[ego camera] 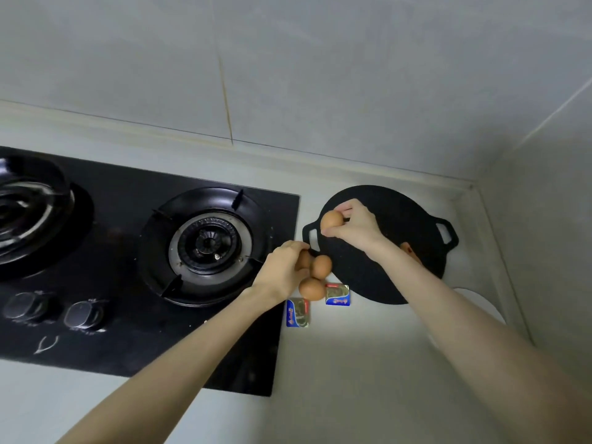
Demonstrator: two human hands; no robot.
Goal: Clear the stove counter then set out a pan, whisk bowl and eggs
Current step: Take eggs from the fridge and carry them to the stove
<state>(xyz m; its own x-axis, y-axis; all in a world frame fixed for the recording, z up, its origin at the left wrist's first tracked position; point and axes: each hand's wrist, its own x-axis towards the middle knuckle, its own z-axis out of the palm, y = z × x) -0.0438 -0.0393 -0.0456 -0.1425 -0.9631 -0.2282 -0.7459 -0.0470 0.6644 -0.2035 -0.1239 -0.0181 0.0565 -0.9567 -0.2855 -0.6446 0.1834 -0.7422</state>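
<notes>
The right hand [354, 227] pinches a single egg [331, 220] between thumb and fingertips, above the left handle of the flat black pan [400, 213]. The left hand [285, 270] curls round a cluster of eggs [322, 266] just beside the pan's rim, right of the stove [128, 251].

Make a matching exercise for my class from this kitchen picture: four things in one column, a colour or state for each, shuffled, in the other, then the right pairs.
Column A
1. pan
2. packets
3. right hand
4. left hand

Column B
a. pinches one egg
b. blue, lying on the counter
c. grips several eggs
d. black, with two handles

Pairs: 1-d; 2-b; 3-a; 4-c
</notes>
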